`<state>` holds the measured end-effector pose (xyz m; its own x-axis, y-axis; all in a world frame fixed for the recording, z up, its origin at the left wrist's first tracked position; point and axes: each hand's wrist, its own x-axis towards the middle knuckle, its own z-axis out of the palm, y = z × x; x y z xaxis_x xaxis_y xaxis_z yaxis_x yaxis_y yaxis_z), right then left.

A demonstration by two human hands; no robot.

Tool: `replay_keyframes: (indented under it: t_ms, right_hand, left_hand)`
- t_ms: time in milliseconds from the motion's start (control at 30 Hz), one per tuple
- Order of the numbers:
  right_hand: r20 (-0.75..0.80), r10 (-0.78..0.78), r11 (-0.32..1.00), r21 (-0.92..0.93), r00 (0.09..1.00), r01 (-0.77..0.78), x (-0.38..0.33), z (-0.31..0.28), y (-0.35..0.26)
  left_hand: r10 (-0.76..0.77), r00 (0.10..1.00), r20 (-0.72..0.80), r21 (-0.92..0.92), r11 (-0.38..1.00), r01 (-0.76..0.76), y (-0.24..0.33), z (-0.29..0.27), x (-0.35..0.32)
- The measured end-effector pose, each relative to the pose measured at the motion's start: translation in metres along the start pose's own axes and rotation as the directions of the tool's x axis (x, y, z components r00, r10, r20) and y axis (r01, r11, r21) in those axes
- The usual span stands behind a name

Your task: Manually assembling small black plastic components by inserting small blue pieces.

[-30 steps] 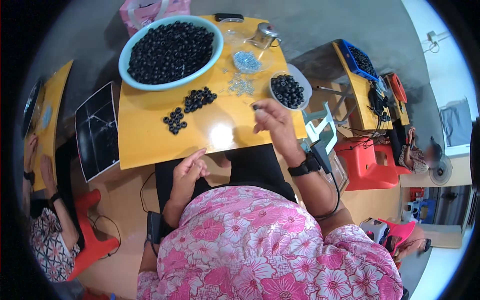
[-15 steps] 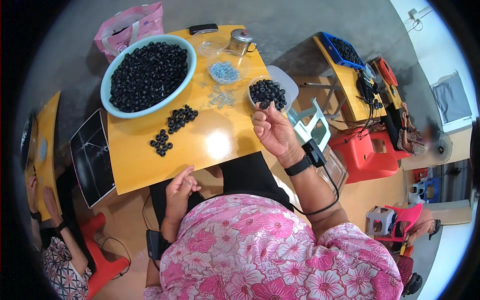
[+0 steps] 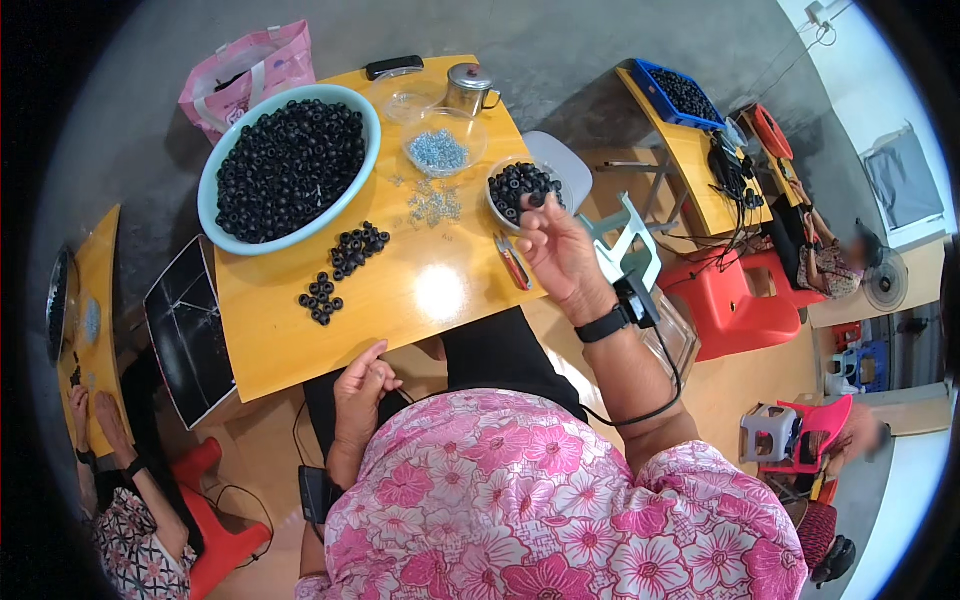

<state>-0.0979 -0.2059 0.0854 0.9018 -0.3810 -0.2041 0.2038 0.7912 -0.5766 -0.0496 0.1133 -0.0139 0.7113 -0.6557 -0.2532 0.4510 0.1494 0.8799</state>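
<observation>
My right hand (image 3: 556,248) is raised over the right edge of the orange table (image 3: 400,300), its fingertips pinched on a small black ring beside the small bowl of black rings (image 3: 520,188). My left hand (image 3: 362,382) rests loosely curled at the table's near edge, holding nothing that I can see. Two loose clusters of black rings (image 3: 340,268) lie on the table in front of it. A large light-blue basin (image 3: 290,165) heaped with black rings stands at the far left. A clear bowl of small silvery parts (image 3: 438,152) sits behind, with more scattered beside it.
Red-handled pliers (image 3: 512,262) lie by my right hand. A metal cup (image 3: 468,90), a pink bag (image 3: 245,75) and a black tray (image 3: 185,330) ring the table. Another person (image 3: 130,520) sits lower left; red stools (image 3: 735,300) and a second table (image 3: 690,130) stand to the right.
My right hand has lifted from the small bowl with a black ring pinched in its fingertips. My left hand has drawn back to the table's near edge.
</observation>
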Motion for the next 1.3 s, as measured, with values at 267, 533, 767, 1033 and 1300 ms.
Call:
replay_keyframes:
  t_ms: [267,533,767,1033,1300]
  right_hand:
    - [-0.127,-0.526,0.451,-0.88,0.841,0.149,0.024,-0.041,-0.049]
    - [0.027,-0.592,-0.117,-0.992,0.805,-0.052,0.03,-0.068,-0.054]
    - [0.056,-0.426,0.251,-0.951,0.903,0.178,0.018,-0.014,-0.028]
    - [0.415,0.039,0.076,-0.908,0.909,0.411,0.017,0.038,0.075]
    - [0.448,0.229,0.161,-0.893,0.864,0.421,0.033,0.064,0.152]
  left_hand:
    - [0.016,0.999,0.03,0.007,1.0,-0.016,-0.005,-0.003,0.002]
    - [0.005,1.0,0.007,-0.01,1.0,-0.005,-0.004,-0.006,-0.001]
    - [0.025,0.999,0.021,-0.012,1.0,-0.025,-0.006,-0.005,0.002]
    - [0.037,0.999,0.018,-0.072,0.997,-0.036,0.0,-0.004,-0.004]
    - [0.019,1.0,0.023,-0.1,0.995,-0.017,-0.003,-0.006,-0.002]
